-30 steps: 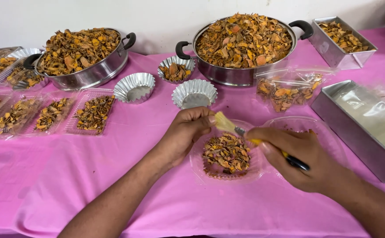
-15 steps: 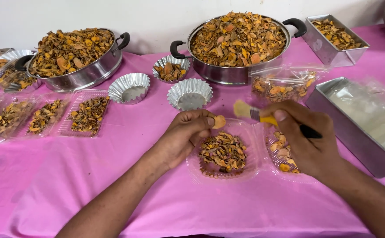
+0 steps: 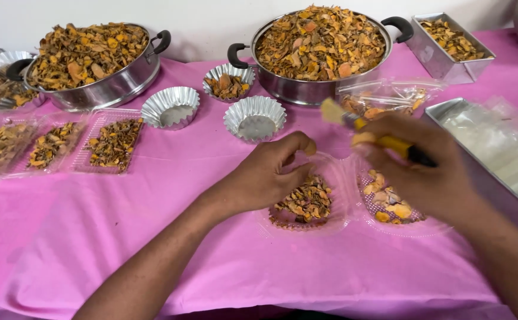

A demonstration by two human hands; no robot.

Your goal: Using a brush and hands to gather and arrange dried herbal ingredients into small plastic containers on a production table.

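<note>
Now hands (image 3: 271, 175) over clear tray (image 3: 337, 178).

Cloth: I see a matt pink tablecloth (image 3: 152, 237), smooth.
Pots: 2 shiny metal pans (image 3: 306, 89).
Cups: 3 crimped foil moulds (image 3: 254, 115), bright.
Tray: I see clear glossy plastic (image 3: 336, 178).
Brush: glossy yellow handle (image 3: 389, 142).

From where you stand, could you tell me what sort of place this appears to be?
Probably a small food-packing table, perhaps home-based. Two large steel pots heaped with dried orange-brown pieces stand on a pink tablecloth, clear plastic trays lie filled in a row, and the left hand rests on another tray.
</note>
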